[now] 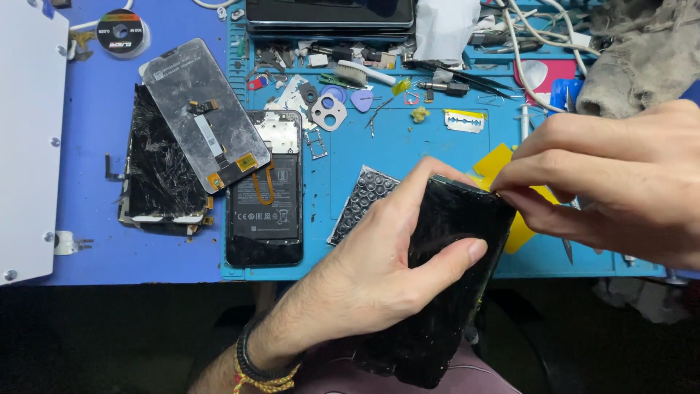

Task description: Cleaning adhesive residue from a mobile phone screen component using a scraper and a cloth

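Left hand (379, 263) is gripping the black phone (445, 277), held tilted off the desk's (146, 248) near edge at 5 o'clock. Right hand (620, 182) is pinching a yellow pick (503, 164) at the phone's upper corner, 1 o'clock. Risk: cracked glass could splinter if the pick twists or the left thumb presses harder.

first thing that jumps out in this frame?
The black phone screen panel, front and centre, gripped by the left hand while the right hand pinches its top corner. Next, at left, a shattered screen under a grey display panel, beside an opened phone body on the blue mat.
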